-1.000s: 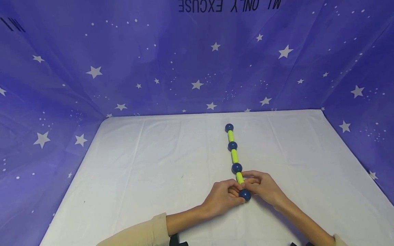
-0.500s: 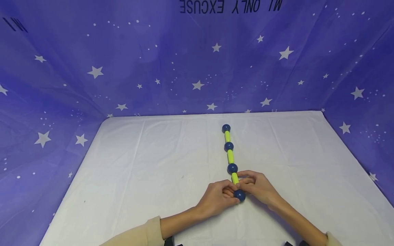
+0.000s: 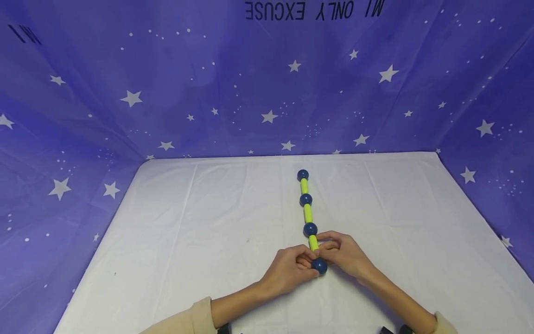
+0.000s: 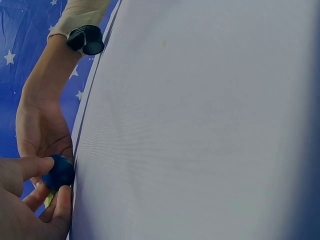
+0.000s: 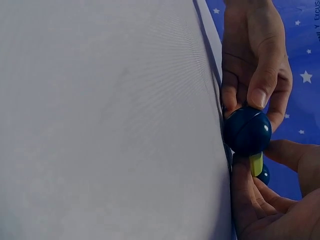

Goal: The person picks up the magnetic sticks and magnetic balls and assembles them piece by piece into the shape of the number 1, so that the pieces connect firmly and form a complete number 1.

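A straight chain of blue balls and yellow-green rods runs away from me along the white table in the head view. My left hand (image 3: 288, 270) holds the nearest blue ball (image 3: 320, 266), its thumb low on the ball and its index finger at the rod joint. Just beyond, my right hand (image 3: 347, 256) pinches the nearest yellow-green rod (image 3: 314, 242), with its index finger reaching toward the second ball (image 3: 310, 229). Fingertips of both hands meet at that joint. In the right wrist view, the left thumb (image 5: 258, 96) presses on the near ball (image 5: 248, 131).
Farther along the chain are another rod (image 3: 308, 213), a third ball (image 3: 306, 200), a last rod (image 3: 304, 186) and the end ball (image 3: 302, 175). A purple-blue star-printed curtain (image 3: 233, 93) surrounds the white-covered table (image 3: 208, 218). A dark strapped device (image 4: 86, 40) sits on the right wrist.
Both hands and the whole chain have slid left across the table, the near end a little more than the far end. The holds look the same.
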`<state>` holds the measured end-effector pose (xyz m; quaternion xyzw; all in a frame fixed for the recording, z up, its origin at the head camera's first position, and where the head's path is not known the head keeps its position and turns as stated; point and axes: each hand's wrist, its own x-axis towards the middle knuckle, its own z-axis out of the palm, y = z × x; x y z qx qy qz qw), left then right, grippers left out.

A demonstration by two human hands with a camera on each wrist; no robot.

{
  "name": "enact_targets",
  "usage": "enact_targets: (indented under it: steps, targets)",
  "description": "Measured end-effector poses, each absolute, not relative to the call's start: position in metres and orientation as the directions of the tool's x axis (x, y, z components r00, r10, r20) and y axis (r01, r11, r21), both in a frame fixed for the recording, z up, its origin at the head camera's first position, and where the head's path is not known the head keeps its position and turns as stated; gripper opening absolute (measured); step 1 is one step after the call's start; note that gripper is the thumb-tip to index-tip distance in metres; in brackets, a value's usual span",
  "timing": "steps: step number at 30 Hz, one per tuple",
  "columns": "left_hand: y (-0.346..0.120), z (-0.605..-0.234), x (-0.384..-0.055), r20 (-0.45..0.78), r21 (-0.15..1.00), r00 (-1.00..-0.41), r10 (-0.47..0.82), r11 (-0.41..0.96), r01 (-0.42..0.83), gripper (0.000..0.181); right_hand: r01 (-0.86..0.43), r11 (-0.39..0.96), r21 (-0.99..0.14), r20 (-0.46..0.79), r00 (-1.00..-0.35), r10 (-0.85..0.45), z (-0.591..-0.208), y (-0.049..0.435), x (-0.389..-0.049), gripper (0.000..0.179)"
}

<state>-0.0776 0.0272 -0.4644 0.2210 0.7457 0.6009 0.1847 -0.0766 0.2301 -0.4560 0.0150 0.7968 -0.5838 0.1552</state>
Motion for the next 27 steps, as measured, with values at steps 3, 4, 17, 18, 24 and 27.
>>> enact_targets:
  steps: [3, 4, 17, 18, 24, 27]
  targets:
    - [0.025, -0.464, -0.078, -0.017, 0.977, -0.838, 0.546, 0.186, 0.101, 0.024, 0.203, 0.329, -0.922, -0.265, -0.951, -0.158, -0.456, 0.228, -0.077, 0.049]
    - [0.024, -0.464, -0.078, -0.018, 0.977, -0.838, 0.545, 0.187, 0.1, 0.024, 0.201, 0.332, -0.922, -0.265, -0.951, -0.158, -0.456, 0.227, -0.078, 0.049]
    - [0.014, -0.464, -0.077, -0.008, 0.975, -0.847, 0.532, 0.192, 0.112, 0.024, 0.18, 0.333, -0.925, -0.251, -0.951, -0.181, -0.457, 0.217, -0.079, 0.049]
    - [0.014, -0.464, -0.077, -0.006, 0.975, -0.847, 0.532, 0.19, 0.113, 0.024, 0.181, 0.332, -0.926, -0.25, -0.951, -0.181, -0.458, 0.217, -0.079, 0.048]
    - [0.011, -0.466, -0.077, -0.009, 0.974, -0.847, 0.531, 0.195, 0.112, 0.024, 0.173, 0.339, -0.925, -0.245, -0.952, -0.182, -0.457, 0.214, -0.08, 0.048]
    - [0.009, -0.465, -0.077, -0.014, 0.972, -0.846, 0.534, 0.204, 0.113, 0.024, 0.177, 0.353, -0.919, -0.25, -0.953, -0.173, -0.457, 0.214, -0.08, 0.047]
